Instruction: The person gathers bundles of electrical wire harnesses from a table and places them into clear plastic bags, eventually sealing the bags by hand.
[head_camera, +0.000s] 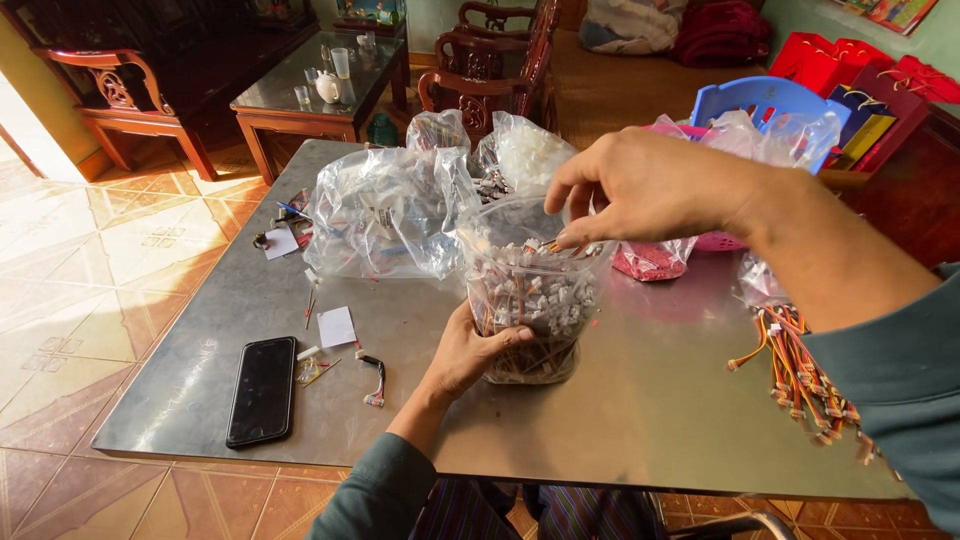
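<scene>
While hands (560, 270) hold it, clear bag (530, 300) (wire-filled) stands.

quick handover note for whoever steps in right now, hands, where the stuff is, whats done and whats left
Left hand: gripping the lower side of the clear plastic bag of wire connectors, holding it upright on the metal table.
Right hand: over the bag's open mouth, fingers pinched at the top of the contents; whether they hold a piece cannot be told.
Nearby: loose bundle of coloured wire harnesses at the right, more filled bags behind, black phone and one short harness at the left.
Done: bag mostly full.
Left: the loose bundle lies outside the bag.
</scene>
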